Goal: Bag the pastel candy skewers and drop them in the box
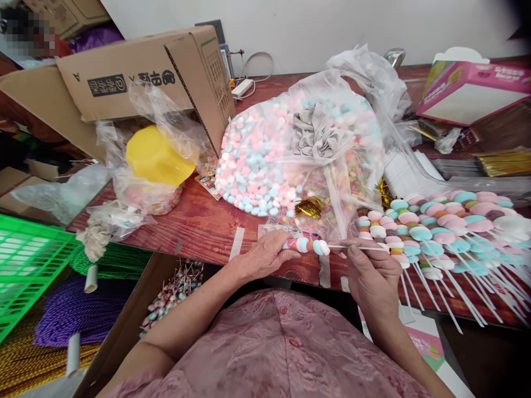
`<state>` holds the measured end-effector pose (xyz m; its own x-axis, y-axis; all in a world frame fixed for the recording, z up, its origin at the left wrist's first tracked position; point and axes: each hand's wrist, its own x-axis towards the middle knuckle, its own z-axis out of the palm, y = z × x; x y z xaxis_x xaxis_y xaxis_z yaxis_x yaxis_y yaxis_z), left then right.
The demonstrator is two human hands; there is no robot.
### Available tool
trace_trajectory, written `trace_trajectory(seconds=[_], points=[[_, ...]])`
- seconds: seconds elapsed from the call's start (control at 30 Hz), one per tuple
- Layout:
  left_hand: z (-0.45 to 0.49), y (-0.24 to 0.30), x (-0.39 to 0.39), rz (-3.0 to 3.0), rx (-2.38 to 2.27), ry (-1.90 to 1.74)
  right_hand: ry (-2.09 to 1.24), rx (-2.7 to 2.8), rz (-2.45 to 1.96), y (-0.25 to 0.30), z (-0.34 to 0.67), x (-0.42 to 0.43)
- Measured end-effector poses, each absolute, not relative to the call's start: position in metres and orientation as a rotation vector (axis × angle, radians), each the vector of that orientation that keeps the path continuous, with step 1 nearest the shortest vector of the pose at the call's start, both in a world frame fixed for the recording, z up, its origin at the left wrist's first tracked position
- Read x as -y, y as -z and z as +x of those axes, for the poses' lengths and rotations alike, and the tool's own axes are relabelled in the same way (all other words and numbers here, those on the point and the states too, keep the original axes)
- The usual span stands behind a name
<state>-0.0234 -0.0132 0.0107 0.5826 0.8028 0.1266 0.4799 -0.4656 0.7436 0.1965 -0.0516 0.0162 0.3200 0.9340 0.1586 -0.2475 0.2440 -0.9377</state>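
Dusty-pink buttoned shirt (pixel 282 345) nearest, we noted left hand (pixel 267 254) gripping pastel marshmallow-like candies (pixel 304 245) over the front edge of a red-brown wooden table (pixel 199 221), right hand (pixel 373 271) pinching their thin white stick (pixel 338 246), and judged an overtight grip could squash them.

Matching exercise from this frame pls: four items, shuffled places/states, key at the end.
Column one
1. Left hand
2. Right hand
3. Green basket
4. Pile of candy sticks

Column two
A. Lying on the right part of the table
B. Pinching the bare part of a white stick
C. At the picture's left edge
D. Closed round the candies on that stick

Pairs: 1-D, 2-B, 3-C, 4-A
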Motion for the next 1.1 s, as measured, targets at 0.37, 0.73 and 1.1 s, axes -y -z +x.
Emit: trace_trajectory(seconds=[0.37, 0.73, 1.1], points=[[-0.003, -0.024, 0.028, 1.812, -1.114, -0.561, -1.207, 1.275, -1.103, -0.024, 0.192, 0.023], [0.006, -0.022, 0.02, 1.614, -0.941, -0.677, -1.301, 1.492, -0.981, -0.023, 0.174, 0.015], [0.006, -0.029, 0.014, 1.332, -0.893, -0.726, -1.084, 1.812, -0.861, -0.042, 0.171, -0.003]])
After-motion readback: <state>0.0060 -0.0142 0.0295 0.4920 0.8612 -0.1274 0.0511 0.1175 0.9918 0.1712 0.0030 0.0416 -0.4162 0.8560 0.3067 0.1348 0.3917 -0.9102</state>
